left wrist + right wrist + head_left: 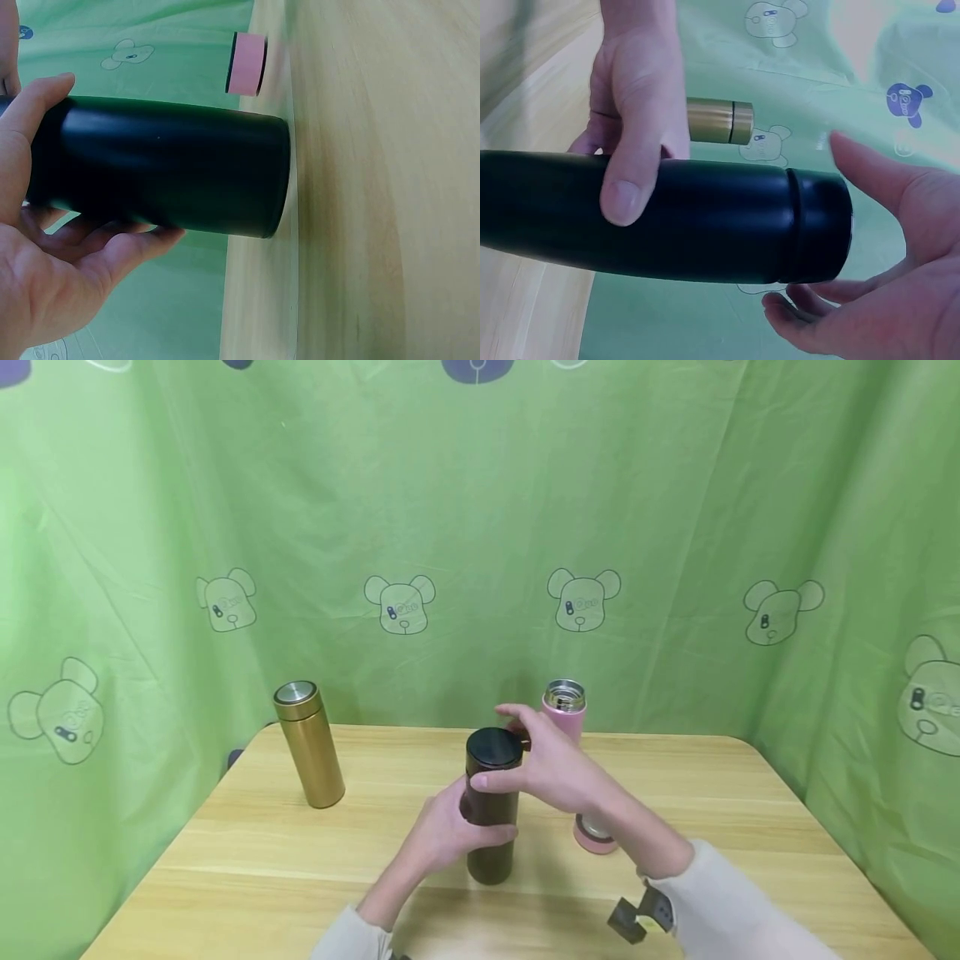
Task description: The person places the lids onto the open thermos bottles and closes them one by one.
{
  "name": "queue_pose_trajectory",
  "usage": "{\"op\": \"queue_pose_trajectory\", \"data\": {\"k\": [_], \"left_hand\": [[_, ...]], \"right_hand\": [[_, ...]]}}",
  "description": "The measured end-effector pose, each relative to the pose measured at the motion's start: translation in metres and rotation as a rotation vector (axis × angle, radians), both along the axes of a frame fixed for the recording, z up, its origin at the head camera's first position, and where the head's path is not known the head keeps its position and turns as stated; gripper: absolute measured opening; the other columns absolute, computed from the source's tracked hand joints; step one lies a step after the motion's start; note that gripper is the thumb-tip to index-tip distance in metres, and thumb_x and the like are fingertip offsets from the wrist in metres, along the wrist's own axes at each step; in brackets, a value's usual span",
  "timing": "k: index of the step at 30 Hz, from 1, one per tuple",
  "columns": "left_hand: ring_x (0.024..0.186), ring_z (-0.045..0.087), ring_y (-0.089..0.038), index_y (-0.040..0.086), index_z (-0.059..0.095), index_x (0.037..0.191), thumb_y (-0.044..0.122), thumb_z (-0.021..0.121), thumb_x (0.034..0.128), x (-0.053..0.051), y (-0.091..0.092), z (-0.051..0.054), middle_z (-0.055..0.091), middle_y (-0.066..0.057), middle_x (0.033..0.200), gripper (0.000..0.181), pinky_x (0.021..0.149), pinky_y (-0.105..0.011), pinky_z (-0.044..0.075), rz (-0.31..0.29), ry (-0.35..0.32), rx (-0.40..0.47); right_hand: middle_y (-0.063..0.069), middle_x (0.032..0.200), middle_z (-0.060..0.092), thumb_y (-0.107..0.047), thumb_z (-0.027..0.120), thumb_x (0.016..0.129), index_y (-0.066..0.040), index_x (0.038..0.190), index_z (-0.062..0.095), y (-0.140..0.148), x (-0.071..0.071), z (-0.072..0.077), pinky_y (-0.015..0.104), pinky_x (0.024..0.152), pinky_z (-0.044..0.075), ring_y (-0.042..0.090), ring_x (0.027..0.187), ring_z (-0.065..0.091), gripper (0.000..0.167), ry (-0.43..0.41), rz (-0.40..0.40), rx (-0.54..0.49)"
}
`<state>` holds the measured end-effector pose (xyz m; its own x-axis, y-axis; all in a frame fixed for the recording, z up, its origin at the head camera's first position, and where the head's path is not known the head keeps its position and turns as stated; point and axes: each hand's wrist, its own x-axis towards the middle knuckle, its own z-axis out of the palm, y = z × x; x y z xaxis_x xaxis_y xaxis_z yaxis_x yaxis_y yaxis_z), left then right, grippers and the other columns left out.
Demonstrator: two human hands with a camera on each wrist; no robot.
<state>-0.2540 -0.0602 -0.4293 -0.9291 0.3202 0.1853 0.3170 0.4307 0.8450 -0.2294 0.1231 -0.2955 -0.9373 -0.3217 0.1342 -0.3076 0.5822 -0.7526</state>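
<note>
A black bottle (491, 852) is upright at the middle of the table, its black lid (494, 748) on. My left hand (442, 837) grips it around the body; the left wrist view shows the thumb of that hand (52, 277) on one side of the bottle (165, 169) and fingers on the other. Around the lid (821, 225), my right hand (558, 768) is spread, its thumb held off the lid in the right wrist view and its fingers (799, 322) beside the lid's other side. Whether they touch it, I cannot tell.
A pink bottle (566, 722) with an uncovered steel mouth stands behind my right hand. Its side of the table also has a pink lid (595, 839), partly behind my right forearm. At the back left stands a gold bottle (313, 760). A green curtain (480, 527) surrounds the table.
</note>
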Motion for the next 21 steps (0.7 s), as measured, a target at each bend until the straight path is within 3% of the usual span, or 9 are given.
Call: {"op": "queue_pose_trajectory", "data": {"k": [5, 8, 11, 14, 15, 21], "left_hand": [[0.101, 0.067, -0.013, 0.034, 0.059, 0.127, 0.059, 0.085, 0.0706, -0.0013, 0.0001, -0.0002, 0.071, 0.009, 0.108, 0.067, 0.09, -0.042, 0.053, 0.003, -0.004, 0.007], [0.101, 0.067, -0.013, 0.032, 0.06, 0.125, 0.059, 0.085, 0.0711, -0.0017, 0.0001, -0.0004, 0.071, 0.009, 0.108, 0.065, 0.09, -0.043, 0.053, 0.0, -0.006, 0.003], [0.101, 0.067, -0.013, 0.032, 0.06, 0.125, 0.059, 0.085, 0.071, -0.0017, 0.0, -0.0006, 0.071, 0.009, 0.108, 0.065, 0.09, -0.043, 0.053, 0.0, -0.016, 0.006], [0.101, 0.067, -0.013, 0.034, 0.059, 0.125, 0.059, 0.085, 0.0706, -0.0014, -0.0002, -0.0005, 0.071, 0.01, 0.108, 0.065, 0.09, -0.042, 0.053, 0.003, -0.027, 0.011], [0.101, 0.067, -0.013, 0.034, 0.059, 0.125, 0.059, 0.085, 0.0705, -0.0014, -0.0003, -0.0004, 0.071, 0.01, 0.108, 0.066, 0.09, -0.042, 0.053, 0.002, -0.03, 0.013], [0.101, 0.067, -0.013, 0.033, 0.059, 0.126, 0.059, 0.084, 0.0701, -0.002, -0.0007, 0.0, 0.071, 0.01, 0.109, 0.067, 0.089, -0.041, 0.053, -0.003, -0.025, 0.014]], "right_hand": [[0.009, 0.143, 0.057, -0.026, 0.089, 0.073, -0.016, 0.152, 0.041, 0.0023, -0.0014, 0.0032, 0.055, 0.115, 0.039, 0.032, 0.138, 0.05, 0.092, -0.034, 0.063, -0.049], [0.01, 0.14, 0.06, -0.016, 0.085, 0.073, -0.014, 0.15, 0.045, 0.004, -0.0022, 0.0046, 0.049, 0.111, 0.044, 0.027, 0.133, 0.055, 0.086, -0.041, 0.105, -0.069], [0.013, 0.134, 0.064, -0.009, 0.079, 0.074, -0.015, 0.148, 0.049, 0.0053, -0.0023, 0.0057, 0.037, 0.078, 0.056, 0.02, 0.09, 0.066, 0.08, -0.093, 0.111, -0.086], [0.014, 0.129, 0.065, -0.005, 0.075, 0.075, -0.019, 0.145, 0.052, 0.005, -0.0024, 0.0061, 0.025, 0.053, 0.043, 0.013, 0.059, 0.049, 0.076, -0.152, 0.086, -0.104], [0.015, 0.128, 0.065, -0.005, 0.075, 0.075, -0.02, 0.145, 0.052, 0.0049, -0.0023, 0.0062, 0.024, 0.049, 0.039, 0.013, 0.053, 0.042, 0.075, -0.169, 0.077, -0.112], [0.013, 0.124, 0.066, -0.006, 0.076, 0.075, -0.02, 0.142, 0.054, 0.0051, -0.0034, 0.0052, 0.025, 0.047, 0.039, 0.012, 0.051, 0.041, 0.073, -0.176, 0.065, -0.116]]}}
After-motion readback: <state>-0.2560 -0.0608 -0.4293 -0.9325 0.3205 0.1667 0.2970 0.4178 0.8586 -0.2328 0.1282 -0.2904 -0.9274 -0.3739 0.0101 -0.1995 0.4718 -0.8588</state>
